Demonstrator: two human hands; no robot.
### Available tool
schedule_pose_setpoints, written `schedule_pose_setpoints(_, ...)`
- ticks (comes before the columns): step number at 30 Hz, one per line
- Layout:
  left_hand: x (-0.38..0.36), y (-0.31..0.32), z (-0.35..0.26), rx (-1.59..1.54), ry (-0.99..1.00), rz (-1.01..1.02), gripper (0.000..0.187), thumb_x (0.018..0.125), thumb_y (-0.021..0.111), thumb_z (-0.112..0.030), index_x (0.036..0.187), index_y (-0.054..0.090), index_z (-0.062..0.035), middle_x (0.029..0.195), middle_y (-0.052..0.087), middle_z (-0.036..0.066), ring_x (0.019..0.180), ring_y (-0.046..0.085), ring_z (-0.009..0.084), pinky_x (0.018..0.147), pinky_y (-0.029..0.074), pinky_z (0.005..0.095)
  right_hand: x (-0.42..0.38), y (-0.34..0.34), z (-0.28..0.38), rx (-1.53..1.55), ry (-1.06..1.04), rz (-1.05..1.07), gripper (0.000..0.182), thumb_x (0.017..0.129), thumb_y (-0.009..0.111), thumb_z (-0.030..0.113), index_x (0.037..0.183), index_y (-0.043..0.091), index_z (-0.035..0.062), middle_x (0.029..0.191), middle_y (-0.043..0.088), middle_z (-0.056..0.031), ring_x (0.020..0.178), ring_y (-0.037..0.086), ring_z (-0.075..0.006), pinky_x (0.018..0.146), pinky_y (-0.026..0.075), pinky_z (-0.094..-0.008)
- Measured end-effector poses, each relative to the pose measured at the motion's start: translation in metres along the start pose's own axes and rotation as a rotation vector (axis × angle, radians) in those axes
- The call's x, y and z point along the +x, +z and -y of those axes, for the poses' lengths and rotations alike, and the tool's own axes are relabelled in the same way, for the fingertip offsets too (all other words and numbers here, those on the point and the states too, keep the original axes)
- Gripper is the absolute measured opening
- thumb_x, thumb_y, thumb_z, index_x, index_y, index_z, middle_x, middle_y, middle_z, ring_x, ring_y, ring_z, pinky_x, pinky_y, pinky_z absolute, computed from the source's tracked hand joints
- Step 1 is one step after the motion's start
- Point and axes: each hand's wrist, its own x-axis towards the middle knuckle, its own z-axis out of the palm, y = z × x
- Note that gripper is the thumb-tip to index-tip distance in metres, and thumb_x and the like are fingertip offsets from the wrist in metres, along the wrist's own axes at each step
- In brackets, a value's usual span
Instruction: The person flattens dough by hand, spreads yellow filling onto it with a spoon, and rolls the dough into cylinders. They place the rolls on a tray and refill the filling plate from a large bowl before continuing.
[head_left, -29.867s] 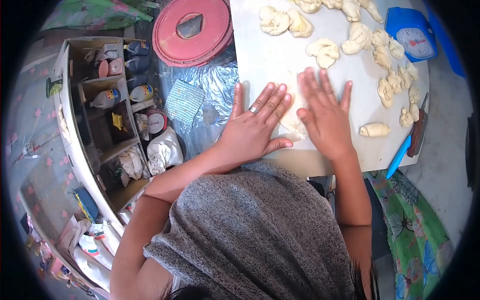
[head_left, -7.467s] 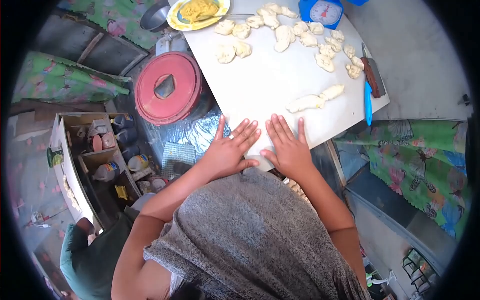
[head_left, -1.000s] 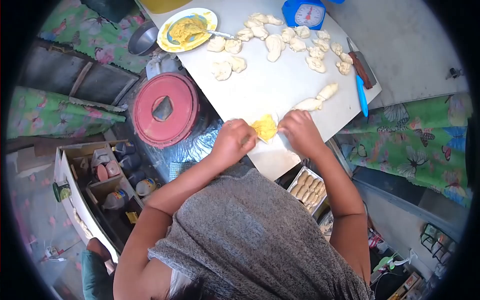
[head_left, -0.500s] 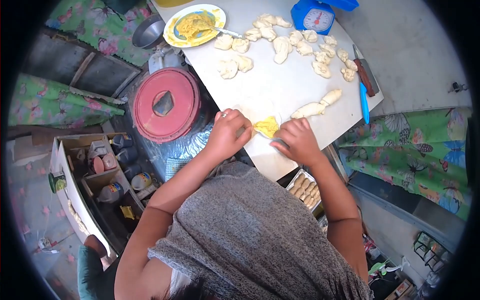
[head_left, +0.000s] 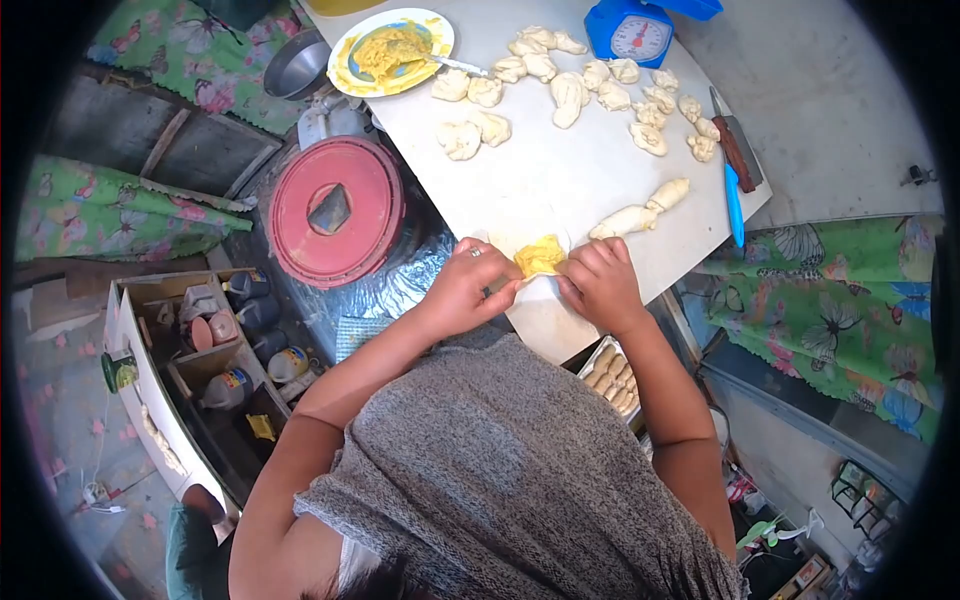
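Note:
A flattened piece of dough (head_left: 541, 274) lies near the table's front edge, with yellow filling (head_left: 540, 253) heaped on it. My left hand (head_left: 470, 287) pinches its left edge between thumb and fingers. At the opposite edge, my right hand (head_left: 604, 283) has its fingers closed on the dough. Just beyond the right hand are two filled-looking dough rolls (head_left: 628, 221), end to end. Farther back sits a plate (head_left: 340, 66) of yellow filling with a spoon (head_left: 458, 65) resting in it.
Several raw dough lumps (head_left: 567, 98) spread across the back of the table (head_left: 500, 185). A blue kitchen scale (head_left: 640, 38) stands behind them. Knives (head_left: 735, 155) lie along the right edge. A red-lidded drum (head_left: 335, 212) is at left; a tray of rolls (head_left: 612, 378) sits below the table.
Both hands have drawn closer around the filling, and the dough's near edge is now lifted between the fingers. The filling looks more bunched up.

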Motion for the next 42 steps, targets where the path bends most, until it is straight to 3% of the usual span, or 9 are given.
schedule_pose_setpoints(7,0.002,0.0,-0.006,-0.113,0.023,0.067,0.007,0.083,0.064,-0.015,0.085,0.063,-0.0087,0.081,0.064,0.006,0.085,0.06,0.023,0.086,0.038,0.0359,0.011,-0.032,-0.015,0.143,-0.002,0.016,0.017,0.072,0.07,0.017,0.084,0.061,0.0112,0.084,0.055,-0.0031,0.085,0.055,-0.0221,0.081,0.037,-0.0378)
schedule_pose_setpoints(9,0.002,0.004,-0.007,-0.091,-0.111,-0.15,0.006,0.083,0.064,-0.014,0.084,0.062,-0.0081,0.081,0.065,0.007,0.085,0.06,0.0227,0.084,0.038,0.0354,0.024,-0.03,-0.02,0.15,0.01,0.006,0.014,0.073,0.069,0.015,0.084,0.061,0.0106,0.083,0.055,-0.0037,0.084,0.055,-0.0219,0.08,0.037,-0.0368)
schedule_pose_setpoints(12,0.014,0.003,0.001,0.076,-0.31,-0.204,0.005,0.079,0.065,-0.011,0.081,0.062,-0.0079,0.08,0.064,0.007,0.083,0.059,0.0231,0.081,0.038,0.0362,0.045,-0.019,-0.021,0.059,0.137,0.05,0.007,0.075,0.065,0.01,0.081,0.063,0.0105,0.081,0.056,-0.0026,0.085,0.055,-0.0205,0.079,0.037,-0.035)
schedule_pose_setpoints(16,0.021,-0.001,0.009,0.422,-0.147,-0.237,0.006,0.074,0.066,-0.009,0.078,0.062,-0.0079,0.077,0.062,0.007,0.079,0.058,0.0242,0.078,0.038,0.0377,0.04,-0.003,-0.029,-0.021,0.117,0.052,0.009,0.073,0.065,0.01,0.082,0.065,0.0105,0.08,0.056,-0.0011,0.085,0.055,-0.0191,0.079,0.037,-0.0337)
schedule_pose_setpoints(19,0.019,-0.005,0.009,0.494,0.031,-0.167,0.017,0.072,0.068,-0.009,0.089,0.065,-0.0087,0.092,0.063,0.003,0.089,0.056,0.0231,0.081,0.037,0.0385,0.028,-0.008,-0.027,-0.034,0.091,0.175,0.016,0.072,0.064,0.009,0.088,0.066,0.0114,0.089,0.059,-0.001,0.091,0.055,-0.0191,0.084,0.036,-0.0346)
schedule_pose_setpoints(24,0.013,-0.008,-0.01,0.481,-0.013,-0.056,0.016,0.075,0.067,-0.014,0.09,0.067,-0.0076,0.102,0.06,0.005,0.095,0.053,0.0242,0.083,0.035,0.0412,0.023,-0.018,-0.005,0.012,0.123,0.091,0.017,0.075,0.066,0.011,0.092,0.068,0.0111,0.106,0.058,-0.0037,0.108,0.05,-0.0224,0.091,0.032,-0.0415)
schedule_pose_setpoints(29,0.015,-0.002,-0.004,0.462,-0.011,-0.123,0.013,0.078,0.064,-0.016,0.082,0.067,-0.0034,0.108,0.057,0.01,0.103,0.049,0.0277,0.086,0.031,0.0446,0.034,-0.015,-0.02,-0.05,0.143,0.104,0.009,0.077,0.064,0.016,0.083,0.065,0.01,0.104,0.056,-0.0041,0.107,0.047,-0.0231,0.092,0.03,-0.0432)
schedule_pose_setpoints(35,0.028,-0.004,0.004,0.48,-0.263,-0.258,0.012,0.079,0.063,-0.014,0.079,0.064,-0.0022,0.11,0.054,0.012,0.11,0.042,0.0299,0.088,0.026,0.0449,0.06,-0.002,-0.019,-0.173,0.304,0.046,0.01,0.078,0.063,0.018,0.082,0.063,0.0092,0.099,0.055,-0.0047,0.102,0.048,-0.0232,0.09,0.031,-0.0419)
schedule_pose_setpoints(42,0.012,-0.003,0.018,0.571,-0.069,-0.092,0.014,0.078,0.067,-0.013,0.091,0.064,-0.0076,0.111,0.055,0.01,0.105,0.046,0.0275,0.089,0.027,0.0446,0.044,-0.013,-0.029,-0.012,0.136,0.166,0.01,0.078,0.065,0.013,0.088,0.063,0.0114,0.097,0.056,-0.0036,0.097,0.051,-0.0218,0.087,0.034,-0.0386)
